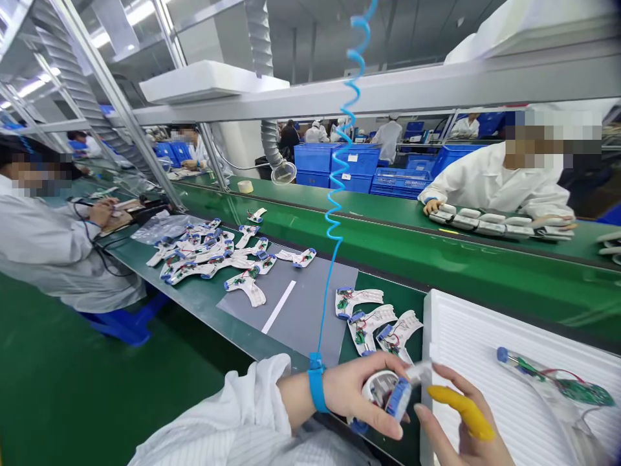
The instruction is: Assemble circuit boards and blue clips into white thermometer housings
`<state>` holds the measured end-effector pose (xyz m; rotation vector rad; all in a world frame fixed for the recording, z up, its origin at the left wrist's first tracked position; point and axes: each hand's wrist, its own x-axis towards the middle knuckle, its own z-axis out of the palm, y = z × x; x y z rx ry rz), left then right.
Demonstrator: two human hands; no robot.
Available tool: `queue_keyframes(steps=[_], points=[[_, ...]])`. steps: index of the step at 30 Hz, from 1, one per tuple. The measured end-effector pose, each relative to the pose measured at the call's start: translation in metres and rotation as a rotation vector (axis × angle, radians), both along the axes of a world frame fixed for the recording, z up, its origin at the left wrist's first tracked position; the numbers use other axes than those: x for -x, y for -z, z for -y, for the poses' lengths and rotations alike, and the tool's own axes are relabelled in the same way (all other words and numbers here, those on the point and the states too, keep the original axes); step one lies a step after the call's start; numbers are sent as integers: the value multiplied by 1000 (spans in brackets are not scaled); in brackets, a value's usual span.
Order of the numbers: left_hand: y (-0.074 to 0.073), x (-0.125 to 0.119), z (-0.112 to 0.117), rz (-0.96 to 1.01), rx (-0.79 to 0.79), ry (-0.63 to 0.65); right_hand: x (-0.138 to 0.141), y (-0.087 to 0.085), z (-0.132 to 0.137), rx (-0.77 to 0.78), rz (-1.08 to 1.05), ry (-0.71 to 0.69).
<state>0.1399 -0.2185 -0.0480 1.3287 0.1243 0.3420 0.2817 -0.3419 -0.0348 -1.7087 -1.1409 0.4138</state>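
Observation:
My left hand (361, 391), with a blue wrist strap (316, 383) on a coiled blue cord (339, 168), is wrapped round a white plastic housing with a blue end (388, 391) at the bottom centre. My right hand (460, 421) is beside it, a yellow finger cot (466, 409) on one finger, fingers apart and close to the housing's tip. Three white half-shells with circuit boards (376, 320) lie just beyond my hands on the green bench.
A white ribbed tray (485, 336) at right carries a clear shell with a green board (557, 382). Several more shells (213, 255) lie further left by a grey mat (301, 304). A green conveyor (436, 252) runs behind. Other workers sit at left and right.

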Motion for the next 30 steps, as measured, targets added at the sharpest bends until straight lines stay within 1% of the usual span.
queue_keyframes(steps=[1, 3, 4, 5, 8, 12, 15, 18, 21, 23, 26, 30], points=[[-4, 0, 2, 23, -147, -93, 3, 3, 0, 0, -53, -5], [-9, 0, 5, 27, -398, -219, 9, 5, 0, 19, -200, -99], [-10, 1, 7, 17, -470, -246, 11, 5, -1, 14, -270, -148], [-9, 1, 8, 5, -506, -252, 14, 4, -1, -6, -327, -176], [-4, 2, 12, -15, -550, -234, 16, -1, -3, -54, -439, -206], [0, 4, 13, -21, -546, -180, 15, -5, 0, 0, -585, -241], [-1, 4, 13, -51, -570, -187, 15, -8, 2, 22, -632, -261], [-3, 3, 14, -128, -630, -240, 15, -14, 3, 63, -560, -249], [-3, 2, 15, -208, -703, -275, 14, -21, 4, 143, -395, -249], [-3, 3, 15, -224, -728, -281, 12, -25, 5, 170, -319, -273], [-3, 3, 14, -213, -725, -284, 10, -29, 5, 180, -324, -319], [-2, 3, 14, -215, -767, -285, 10, -28, 3, 189, -323, -293]])
